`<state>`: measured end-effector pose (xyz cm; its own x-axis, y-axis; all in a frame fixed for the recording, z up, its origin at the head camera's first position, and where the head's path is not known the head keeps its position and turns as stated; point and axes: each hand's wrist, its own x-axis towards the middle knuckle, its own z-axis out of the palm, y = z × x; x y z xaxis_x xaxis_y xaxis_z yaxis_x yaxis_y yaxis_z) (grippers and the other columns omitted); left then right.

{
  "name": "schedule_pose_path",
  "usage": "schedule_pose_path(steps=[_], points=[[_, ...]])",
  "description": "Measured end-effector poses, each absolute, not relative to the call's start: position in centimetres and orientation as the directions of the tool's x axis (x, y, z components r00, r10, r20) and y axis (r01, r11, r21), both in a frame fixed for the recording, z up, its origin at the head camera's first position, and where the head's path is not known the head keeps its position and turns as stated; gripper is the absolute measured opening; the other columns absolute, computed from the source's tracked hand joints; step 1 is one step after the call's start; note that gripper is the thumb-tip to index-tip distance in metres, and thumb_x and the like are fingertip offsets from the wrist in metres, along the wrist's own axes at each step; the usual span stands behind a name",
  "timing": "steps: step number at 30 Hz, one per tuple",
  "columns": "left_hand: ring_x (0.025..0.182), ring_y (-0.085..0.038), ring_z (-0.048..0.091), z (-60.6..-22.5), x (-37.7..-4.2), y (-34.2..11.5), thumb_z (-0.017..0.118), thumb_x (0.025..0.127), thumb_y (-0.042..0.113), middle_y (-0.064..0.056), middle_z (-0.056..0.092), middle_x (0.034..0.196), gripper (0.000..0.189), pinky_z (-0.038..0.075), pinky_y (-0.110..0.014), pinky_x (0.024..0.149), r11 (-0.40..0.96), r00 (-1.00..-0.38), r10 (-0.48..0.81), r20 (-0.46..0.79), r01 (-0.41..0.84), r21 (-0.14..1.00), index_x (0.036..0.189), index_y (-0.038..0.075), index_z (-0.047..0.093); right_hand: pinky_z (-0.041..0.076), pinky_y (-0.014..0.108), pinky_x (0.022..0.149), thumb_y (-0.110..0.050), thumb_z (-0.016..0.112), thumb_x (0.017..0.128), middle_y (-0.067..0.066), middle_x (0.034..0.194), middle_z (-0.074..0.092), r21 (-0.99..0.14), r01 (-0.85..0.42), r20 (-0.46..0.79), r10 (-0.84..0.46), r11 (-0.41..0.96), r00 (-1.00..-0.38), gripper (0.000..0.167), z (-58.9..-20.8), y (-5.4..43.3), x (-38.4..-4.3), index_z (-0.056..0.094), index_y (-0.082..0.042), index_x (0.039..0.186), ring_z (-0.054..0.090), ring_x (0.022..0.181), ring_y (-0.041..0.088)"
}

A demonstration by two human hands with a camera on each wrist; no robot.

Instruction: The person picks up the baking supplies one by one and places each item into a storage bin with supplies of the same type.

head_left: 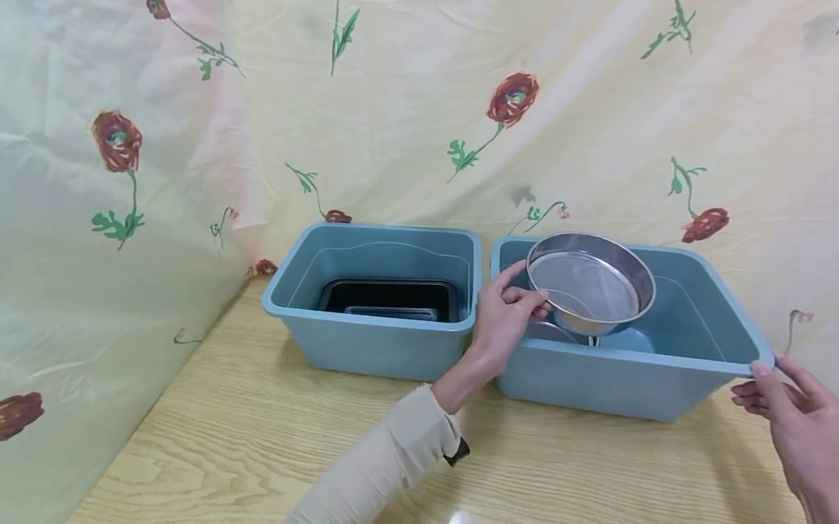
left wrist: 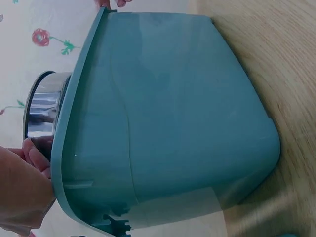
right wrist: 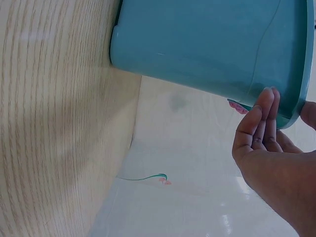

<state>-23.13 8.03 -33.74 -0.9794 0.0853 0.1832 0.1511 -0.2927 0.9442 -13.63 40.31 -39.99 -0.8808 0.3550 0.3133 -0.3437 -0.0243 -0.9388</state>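
Note:
My left hand (head_left: pixel 502 315) pinches the near-left rim of a round metal sieve (head_left: pixel 585 286) with a fine mesh bottom. The sieve is tilted over the left half of the right blue plastic bin (head_left: pixel 588 387), its rim above the bin's edge. In the left wrist view, the sieve's shiny side (left wrist: pixel 43 111) shows past the bin's rim. At the bin's front right corner, my right hand (head_left: pixel 813 421) grips the rim, thumb on top and fingers underneath. Another metal piece (head_left: pixel 550 332) lies inside that bin, partly hidden under the sieve.
A second blue bin (head_left: pixel 374 351) stands close on the left, with dark rectangular baking pans (head_left: pixel 388 294) inside. Both bins sit on a wood-grain table (head_left: pixel 239 438). A flowered cloth (head_left: pixel 401 127) hangs behind them and along the left side.

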Motion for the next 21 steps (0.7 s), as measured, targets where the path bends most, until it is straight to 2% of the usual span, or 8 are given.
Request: schedule_pose_path(steps=[4,8,11,14,20,21], points=[[0.069,-0.012,0.070,-33.3,-23.8,7.7,0.069,0.096,-0.001,-0.012,0.075,0.083,0.056,0.061,-0.031,0.075,-0.187,-0.982,0.153,0.112,0.082,0.979,0.149,0.002,0.052,0.055,0.013,0.063,0.002,0.061,0.102,-0.003,0.079,0.076,-0.939,-0.343,0.312,0.359,-0.023,-0.880,0.034,-40.1,40.3,-13.6,0.070,-0.022,0.124,0.072,0.065,0.005],[0.080,-0.030,0.076,-32.5,-24.1,6.9,0.068,0.097,0.002,-0.013,0.077,0.085,0.054,0.061,-0.030,0.073,-0.082,-0.963,0.268,0.036,0.014,0.997,0.149,0.003,0.053,0.055,0.013,0.062,0.001,0.061,0.102,-0.003,0.079,0.076,-0.941,-0.337,0.307,0.362,-0.023,-0.880,0.034,-40.1,40.4,-13.6,0.071,-0.023,0.123,0.071,0.065,0.005],[0.087,-0.037,0.075,-32.1,-24.1,6.2,0.066,0.098,0.003,-0.013,0.077,0.086,0.048,0.061,-0.030,0.073,-0.073,-0.952,0.305,0.037,0.015,0.997,0.145,0.003,0.057,0.055,0.013,0.062,0.002,0.060,0.102,-0.003,0.079,0.076,-0.940,-0.341,0.310,0.360,-0.022,-0.880,0.033,-40.0,40.4,-13.6,0.071,-0.023,0.122,0.071,0.065,0.005],[0.086,-0.034,0.075,-31.8,-23.8,5.7,0.067,0.098,0.004,-0.011,0.077,0.088,0.044,0.061,-0.032,0.076,-0.094,-0.945,0.320,0.068,0.040,0.995,0.142,0.003,0.060,0.054,0.013,0.062,0.003,0.060,0.102,-0.002,0.079,0.076,-0.936,-0.350,0.316,0.360,-0.032,-0.878,0.033,-40.0,40.4,-13.5,0.071,-0.022,0.121,0.071,0.065,0.005],[0.080,-0.019,0.075,-31.9,-23.0,4.6,0.067,0.100,0.008,-0.012,0.078,0.093,0.041,0.060,-0.032,0.078,-0.142,-0.931,0.333,0.151,0.109,0.984,0.141,0.006,0.061,0.055,0.013,0.062,0.003,0.060,0.102,-0.002,0.079,0.076,-0.936,-0.351,0.315,0.356,-0.038,-0.880,0.034,-40.1,40.2,-13.6,0.071,-0.021,0.122,0.071,0.065,0.006],[0.080,-0.018,0.075,-32.0,-22.9,4.4,0.066,0.101,0.009,-0.012,0.078,0.095,0.041,0.060,-0.035,0.080,-0.149,-0.928,0.333,0.168,0.124,0.981,0.141,0.006,0.061,0.054,0.013,0.062,0.003,0.060,0.102,-0.002,0.079,0.076,-0.936,-0.351,0.316,0.355,-0.036,-0.880,0.034,-40.1,40.2,-13.6,0.071,-0.022,0.123,0.071,0.065,0.006]])
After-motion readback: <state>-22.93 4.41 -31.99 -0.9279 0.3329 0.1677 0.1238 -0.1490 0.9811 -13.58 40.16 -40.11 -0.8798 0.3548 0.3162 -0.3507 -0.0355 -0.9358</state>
